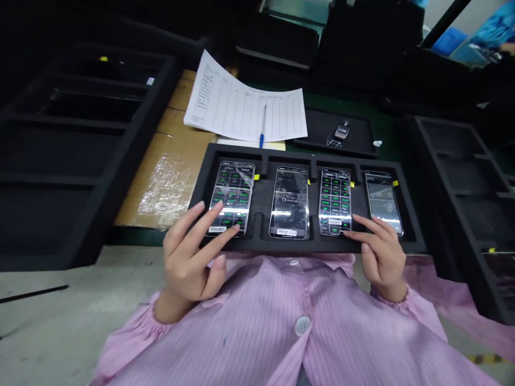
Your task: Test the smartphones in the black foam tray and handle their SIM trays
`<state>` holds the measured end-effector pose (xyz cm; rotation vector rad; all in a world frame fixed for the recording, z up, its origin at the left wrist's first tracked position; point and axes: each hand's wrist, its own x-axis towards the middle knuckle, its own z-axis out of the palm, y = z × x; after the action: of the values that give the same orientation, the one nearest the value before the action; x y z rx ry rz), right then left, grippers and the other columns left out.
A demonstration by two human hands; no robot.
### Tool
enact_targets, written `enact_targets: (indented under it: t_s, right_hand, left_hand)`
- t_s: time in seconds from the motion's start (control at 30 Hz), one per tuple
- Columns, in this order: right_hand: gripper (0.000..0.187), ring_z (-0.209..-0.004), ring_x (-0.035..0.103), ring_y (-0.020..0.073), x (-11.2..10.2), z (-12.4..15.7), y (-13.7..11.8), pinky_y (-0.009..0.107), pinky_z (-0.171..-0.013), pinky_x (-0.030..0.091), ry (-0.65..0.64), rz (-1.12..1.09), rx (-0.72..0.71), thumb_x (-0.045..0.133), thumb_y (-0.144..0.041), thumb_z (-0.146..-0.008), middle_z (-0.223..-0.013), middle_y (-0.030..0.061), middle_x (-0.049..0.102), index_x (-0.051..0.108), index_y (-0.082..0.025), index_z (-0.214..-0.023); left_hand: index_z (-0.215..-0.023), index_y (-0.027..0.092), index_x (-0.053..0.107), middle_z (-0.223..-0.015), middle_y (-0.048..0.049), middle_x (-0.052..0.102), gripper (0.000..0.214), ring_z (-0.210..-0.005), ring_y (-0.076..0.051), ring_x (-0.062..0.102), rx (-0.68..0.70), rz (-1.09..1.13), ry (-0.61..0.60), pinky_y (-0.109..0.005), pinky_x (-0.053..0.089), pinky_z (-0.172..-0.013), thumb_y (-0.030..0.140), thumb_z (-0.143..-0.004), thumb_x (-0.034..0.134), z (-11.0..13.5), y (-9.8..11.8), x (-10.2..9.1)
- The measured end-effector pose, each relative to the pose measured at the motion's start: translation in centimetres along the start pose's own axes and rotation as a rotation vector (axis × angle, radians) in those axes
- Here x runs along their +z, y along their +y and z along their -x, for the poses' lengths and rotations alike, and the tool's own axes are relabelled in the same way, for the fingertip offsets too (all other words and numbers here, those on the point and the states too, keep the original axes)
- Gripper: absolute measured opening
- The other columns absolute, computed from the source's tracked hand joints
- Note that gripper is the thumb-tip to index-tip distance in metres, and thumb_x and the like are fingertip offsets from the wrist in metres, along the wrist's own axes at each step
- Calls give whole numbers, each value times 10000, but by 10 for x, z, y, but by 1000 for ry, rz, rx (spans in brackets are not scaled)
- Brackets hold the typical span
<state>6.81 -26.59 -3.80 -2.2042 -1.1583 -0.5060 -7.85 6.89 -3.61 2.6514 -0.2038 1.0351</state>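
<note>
Four slots of a black foam tray (257, 236) each hold a smartphone. Over the lower part of the leftmost phone (233, 185), lit with a grid of green text, my left hand (195, 257) spreads its fingers, the index fingertip at the bottom of the screen. Beside it lies a phone with a mostly dark screen (289, 198). My right hand (380, 249) has its fingers stretched out, one fingertip at the lower edge of the third phone (335, 195), which shows a similar green grid. The rightmost phone (382, 198) has a greyish screen.
Behind the tray are printed sheets (245, 110) with a blue pen (263, 128) on them. A dark shallow tray (322, 126) holds a small watch-like device (341, 130). Cardboard (169, 161) and a black compartment tray (108, 155) lie left; another tray (454, 161) stands right.
</note>
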Motion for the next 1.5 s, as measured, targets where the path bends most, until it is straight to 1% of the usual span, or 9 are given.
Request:
enact_targets:
  t_s: [0.13, 0.37, 0.5, 0.63, 0.77, 0.93, 1.13, 1.3, 1.5]
  right_hand:
    - [302, -1141, 683, 267, -3, 4, 4, 489, -1058, 482, 35, -7, -3, 443, -125, -910, -1047, 42, 755, 705, -199, -1040]
    - [299, -1109, 693, 308, -6, 0, 17, 561, -1023, 500, 297, 48, 168, 429, -217, -961, -929, 50, 753, 728, -214, -960]
    - [282, -1148, 671, 314, 0, -8, 20, 535, -987, 526, 406, -14, 302, 450, -246, -986, -918, 68, 751, 724, -194, -950]
    - [269, -1190, 646, 298, 5, -12, 23, 513, -1003, 522, 379, -7, 421, 452, -278, -998, -965, 77, 752, 704, -183, -993]
    - [239, -1199, 643, 289, 6, -12, 23, 496, -1019, 516, 352, 46, 429, 473, -268, -998, -982, 77, 750, 697, -186, -1005]
    - [211, -1181, 653, 284, 6, -13, 23, 484, -1015, 519, 319, 107, 417, 497, -244, -985, -988, 74, 746, 700, -187, -999]
    - [224, -1159, 665, 302, 5, -11, 22, 495, -1008, 526, 301, 121, 441, 515, -277, -983, -1009, 95, 746, 715, -176, -997]
    - [226, -1157, 666, 314, 4, -11, 20, 510, -1024, 518, 302, 139, 460, 519, -279, -983, -991, 94, 742, 719, -175, -1004]
    - [227, -1171, 658, 320, 4, -12, 19, 518, -1024, 514, 278, 136, 468, 510, -277, -987, -1002, 98, 740, 714, -181, -1019]
  left_hand:
    - [-1385, 330, 596, -1596, 68, 418, 486, -1434, -323, 436, -29, -36, 32, -574, 441, -1123, 280, -942, 404, -1, 1, 1]
    - [-1334, 395, 631, -1531, 112, 494, 444, -1401, -346, 477, -89, -116, 128, -667, 429, -1135, 403, -981, 363, -8, -8, 2]
    - [-1303, 273, 648, -1517, 46, 526, 434, -1441, -322, 428, -194, -140, 137, -652, 376, -1182, 357, -1004, 345, -24, -14, 6]
    - [-1285, 171, 635, -1511, -64, 525, 404, -1496, -328, 335, -466, -124, 46, -630, 308, -1226, 363, -1006, 414, -35, -18, 12]
    - [-1346, 238, 579, -1554, -32, 470, 443, -1531, -322, 265, -617, -92, -29, -604, 256, -1248, 421, -1008, 359, -35, -19, 14]
    - [-1392, 307, 528, -1574, 23, 440, 441, -1539, -325, 239, -618, -80, -29, -611, 221, -1260, 405, -991, 373, -34, -19, 15]
    - [-1322, 186, 607, -1495, -117, 524, 407, -1490, -364, 334, -602, -102, 40, -608, 252, -1258, 308, -954, 485, -31, -21, 18]
    - [-1350, 220, 574, -1516, -101, 503, 411, -1501, -325, 322, -602, -132, -20, -590, 282, -1237, 256, -959, 451, -27, -22, 18]
    - [-1343, 216, 581, -1516, -103, 506, 418, -1505, -312, 320, -613, -120, -22, -580, 275, -1243, 228, -944, 456, -27, -21, 18]
